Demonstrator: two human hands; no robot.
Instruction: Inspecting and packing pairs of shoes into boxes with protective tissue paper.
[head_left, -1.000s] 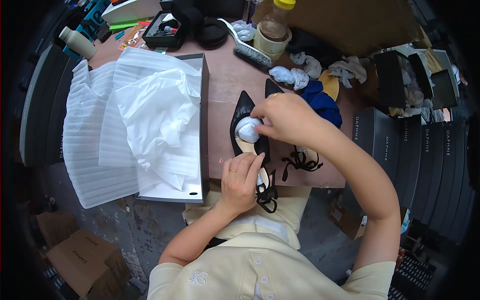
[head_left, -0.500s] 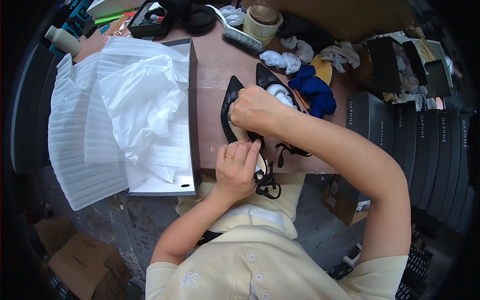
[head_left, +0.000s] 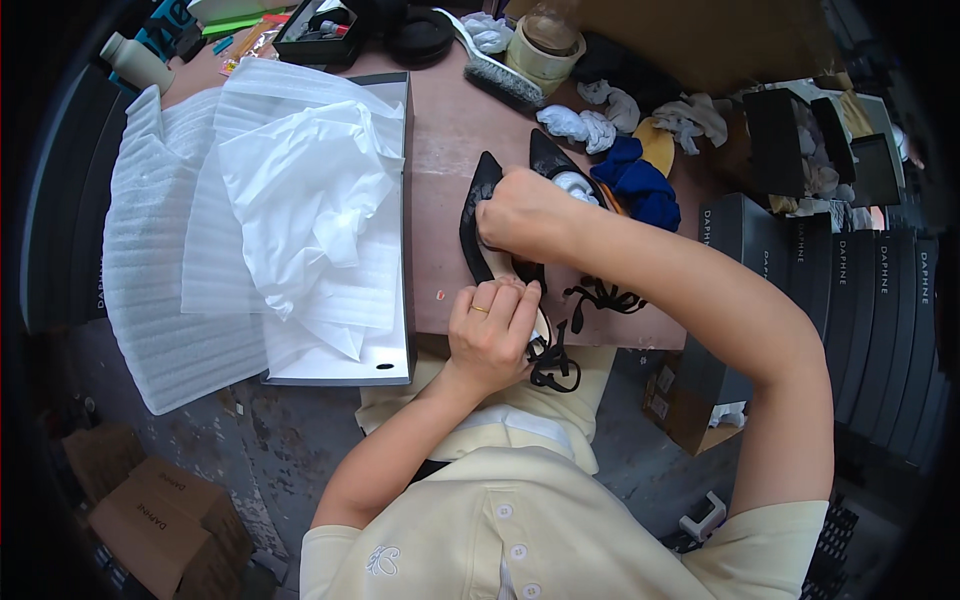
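A black pointed shoe (head_left: 472,235) with a lacy toe lies on the table with its toe pointing away from me. My left hand (head_left: 490,325), a ring on one finger, is wrapped round the heel end, beside its black tie straps (head_left: 553,365). My right hand (head_left: 527,215) is closed like a fist over the shoe's opening; its fingertips are hidden, so I cannot see what they grip. To the right lies a matching black shoe (head_left: 550,155) with white stuffing (head_left: 575,187) inside and dark straps (head_left: 605,298) trailing toward me.
At left stands an open shoebox (head_left: 407,230) with white tissue paper (head_left: 300,200) and foam sheeting (head_left: 165,260). A brush (head_left: 505,82), tape rolls (head_left: 545,50), crumpled paper (head_left: 580,128) and a blue cloth (head_left: 637,183) lie at the back. Dark shoeboxes (head_left: 850,300) line the right side.
The whole view has shifted slightly, so the table's things appear further right. Both hands keep their places on the shoe, with the right fist only slightly different in pose.
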